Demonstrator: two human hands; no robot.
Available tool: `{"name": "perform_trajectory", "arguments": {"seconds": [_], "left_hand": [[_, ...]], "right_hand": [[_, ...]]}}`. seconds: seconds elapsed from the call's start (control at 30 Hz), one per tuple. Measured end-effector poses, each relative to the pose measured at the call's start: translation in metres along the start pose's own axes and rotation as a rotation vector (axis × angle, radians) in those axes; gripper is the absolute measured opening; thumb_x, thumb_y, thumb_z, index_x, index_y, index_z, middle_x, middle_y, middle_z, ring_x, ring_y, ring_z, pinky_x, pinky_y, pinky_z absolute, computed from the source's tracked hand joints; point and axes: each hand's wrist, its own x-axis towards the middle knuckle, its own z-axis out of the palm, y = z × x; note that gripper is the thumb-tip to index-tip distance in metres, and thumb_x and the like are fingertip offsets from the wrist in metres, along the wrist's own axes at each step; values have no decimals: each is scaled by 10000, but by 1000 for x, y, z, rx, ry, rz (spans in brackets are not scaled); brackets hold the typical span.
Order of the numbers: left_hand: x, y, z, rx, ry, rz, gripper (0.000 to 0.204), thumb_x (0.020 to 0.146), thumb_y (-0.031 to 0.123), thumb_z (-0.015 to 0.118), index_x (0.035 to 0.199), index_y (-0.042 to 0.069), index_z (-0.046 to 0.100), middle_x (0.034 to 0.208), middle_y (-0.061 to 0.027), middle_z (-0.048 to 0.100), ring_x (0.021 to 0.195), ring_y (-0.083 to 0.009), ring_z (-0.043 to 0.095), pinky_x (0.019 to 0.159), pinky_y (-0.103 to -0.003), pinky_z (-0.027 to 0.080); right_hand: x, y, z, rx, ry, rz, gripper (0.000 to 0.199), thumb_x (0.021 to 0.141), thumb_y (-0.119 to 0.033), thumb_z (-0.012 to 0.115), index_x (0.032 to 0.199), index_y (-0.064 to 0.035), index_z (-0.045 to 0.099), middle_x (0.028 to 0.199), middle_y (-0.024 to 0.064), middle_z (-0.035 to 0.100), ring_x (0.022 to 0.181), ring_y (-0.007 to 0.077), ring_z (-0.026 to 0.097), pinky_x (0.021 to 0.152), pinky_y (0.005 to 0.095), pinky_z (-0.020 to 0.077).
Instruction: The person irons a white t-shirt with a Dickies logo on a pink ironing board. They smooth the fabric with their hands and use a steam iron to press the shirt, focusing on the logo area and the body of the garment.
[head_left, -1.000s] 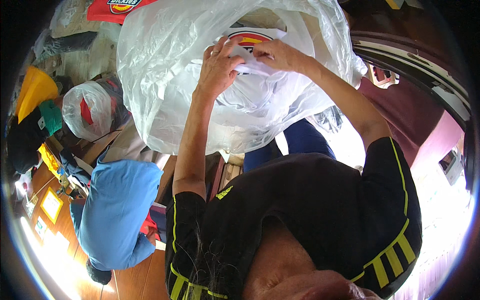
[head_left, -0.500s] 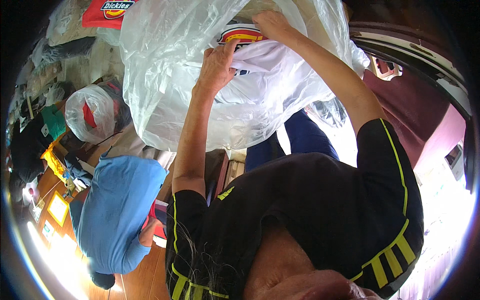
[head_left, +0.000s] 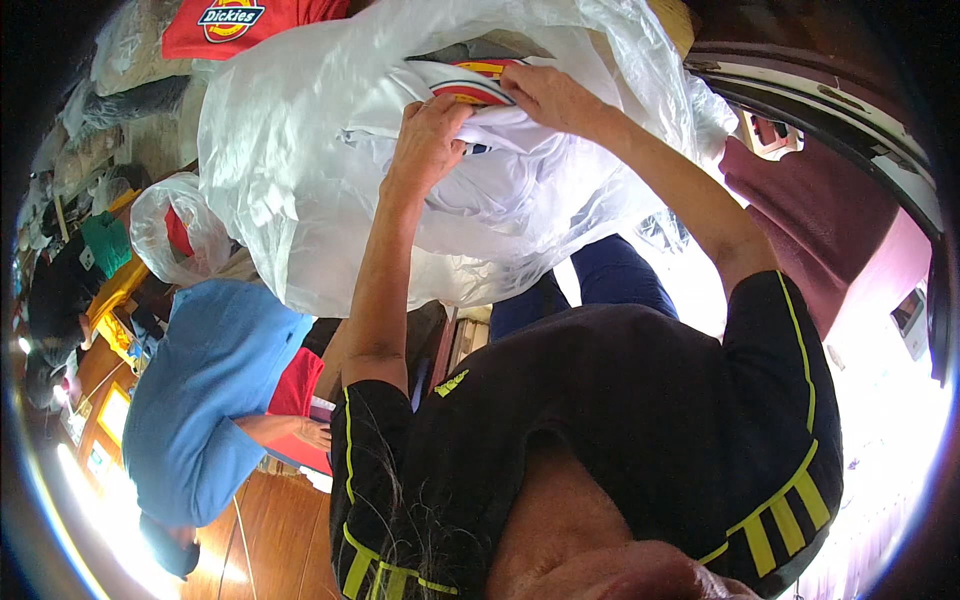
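A white garment, probably a shirt, lies bunched in the mouth of a large translucent plastic bag. It carries a red, yellow and dark printed emblem, partly folded over. My left hand has its fingers closed on the cloth at the emblem's left edge. Just to the right, my right hand pinches the cloth at the other side of the print. Other white cloth fills the bag around both hands, and its lower layers are hidden.
A red printed garment lies beyond the bag at the far left. Nearer, a smaller clear bag holds something red. A person in a blue top works at my left. Maroon cloth hangs at the right.
My right hand has come nearer, closer to my left hand, and the emblem is folded differently. The large bag spreads further left. The person in blue has shifted left, a hand reaching over red cloth.
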Motion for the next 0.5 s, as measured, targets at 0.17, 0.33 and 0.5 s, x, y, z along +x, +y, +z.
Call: {"name": "perform_trajectory", "arguments": {"seconds": [0.17,0.33,0.5], "left_hand": [[0,7,-7,180,79,116,409,641,47,757,1033,114,661,1234,-68,591,1238,-245,509,1061,-472,358],[-3,-2,0,119,-130,92,381,617,52,755,983,90,659,1200,-54,598,1207,-235,533,1101,-472,323],[-1,-1,-3,55,-158,110,371,602,20,727,961,58,644,1106,-73,612,1108,-254,579,1030,-457,378]], "right_hand": [[-26,-18,-4,143,1,-211,88,892,-55,595,971,-16,595,888,140,629,847,350,635,781,420,513],[-20,-7,-3,194,-218,-64,176,916,-152,601,1036,-25,627,941,138,651,898,331,642,800,417,511],[24,41,17,-229,40,43,163,878,-191,640,953,-46,650,985,120,674,873,332,661,814,438,529]]}}
